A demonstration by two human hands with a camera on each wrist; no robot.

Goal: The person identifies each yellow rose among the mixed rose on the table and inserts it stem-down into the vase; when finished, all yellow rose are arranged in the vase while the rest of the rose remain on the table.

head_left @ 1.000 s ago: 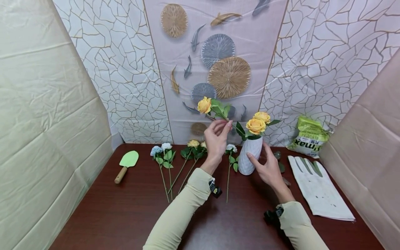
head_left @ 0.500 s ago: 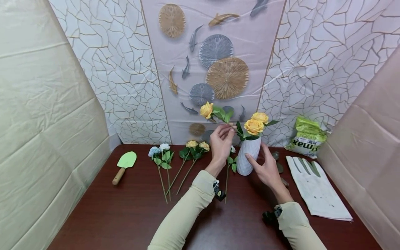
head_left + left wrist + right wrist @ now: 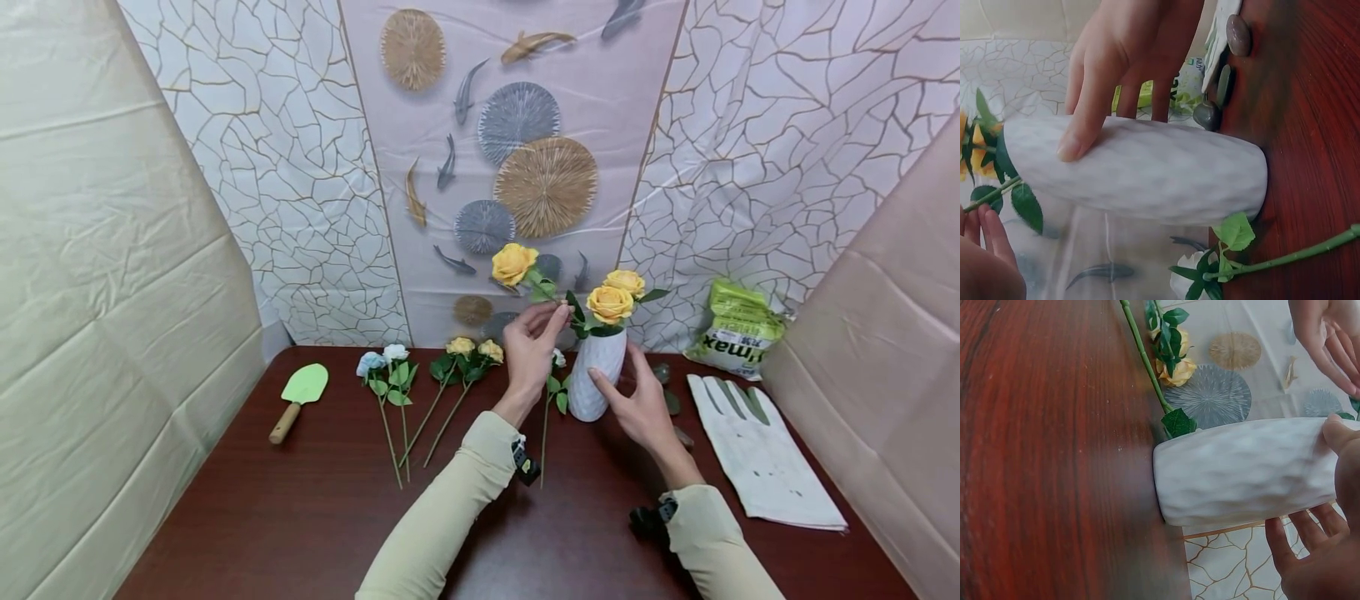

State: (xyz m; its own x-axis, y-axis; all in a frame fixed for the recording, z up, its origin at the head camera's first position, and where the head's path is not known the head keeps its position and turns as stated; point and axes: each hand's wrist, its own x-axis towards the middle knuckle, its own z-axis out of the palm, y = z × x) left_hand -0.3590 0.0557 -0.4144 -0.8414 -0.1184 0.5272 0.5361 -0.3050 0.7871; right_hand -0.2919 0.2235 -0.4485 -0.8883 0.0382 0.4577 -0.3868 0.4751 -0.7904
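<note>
My left hand [image 3: 531, 346] pinches the stem of a yellow rose [image 3: 513, 264] between thumb and fingers, just left of the vase mouth. The bloom leans out to the left, and in the left wrist view the green stem [image 3: 991, 195] runs up to the vase's rim. A white textured vase [image 3: 591, 385] stands upright on the table, slightly tilted in the head view. Around its right side curls my right hand [image 3: 643, 406], thumb across the front. Two yellow roses [image 3: 610, 305] with dark leaves rise from the vase; their stems inside are hidden.
Left of the vase lie a white rose [image 3: 553, 392], two yellow roses [image 3: 474, 350], and a blue and a white rose [image 3: 382, 360]. A green trowel [image 3: 305, 384] rests farther left. Pebbles [image 3: 1225, 85], white gloves [image 3: 765, 458] and a green bag [image 3: 738, 329] sit to the right.
My left hand has moved right, close to the vase mouth, and the rose it pinches has shifted right and turned its bloom toward the camera. My right hand keeps its grip on the vase.
</note>
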